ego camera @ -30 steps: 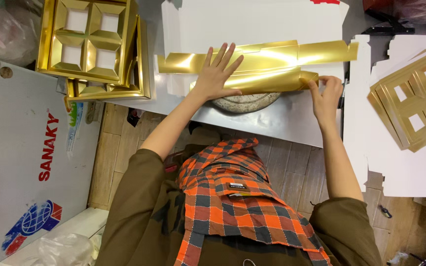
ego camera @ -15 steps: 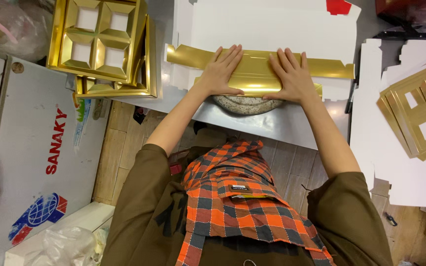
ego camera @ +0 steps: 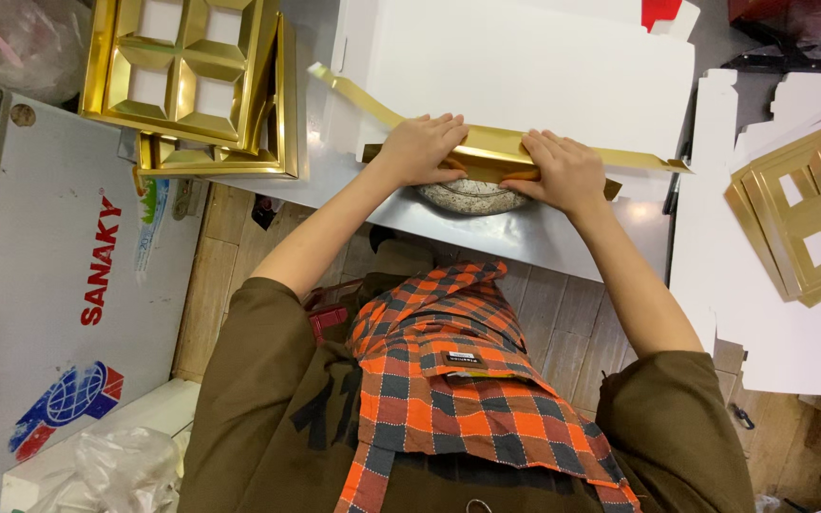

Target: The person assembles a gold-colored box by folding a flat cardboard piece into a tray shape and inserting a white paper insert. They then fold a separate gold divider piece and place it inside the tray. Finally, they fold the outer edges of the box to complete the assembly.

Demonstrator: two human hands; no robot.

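A long gold foil card strip (ego camera: 501, 150) lies folded across the grey table (ego camera: 563, 242), over white sheets. My left hand (ego camera: 422, 149) presses its left-middle part with fingers curled over the fold. My right hand (ego camera: 564, 173) grips the strip just to the right, fingers wrapped on the edge. The strip's left end (ego camera: 349, 90) sticks up at a slant, and its right end (ego camera: 653, 161) lies flat. A worn, speckled round patch (ego camera: 472, 197) shows under the hands.
A stack of gold window-grid trays (ego camera: 187, 81) sits at the table's left. More gold grid pieces (ego camera: 805, 209) lie on white card at the right. White sheets (ego camera: 525, 66) cover the far table. A white chest appliance (ego camera: 59, 285) stands at the left, and a plastic bag (ego camera: 125, 470) lies below it.
Both hands have come together on the strip. They went from flat pressing to gripping the fold. The strip is folded narrower and its left end now tilts upward.
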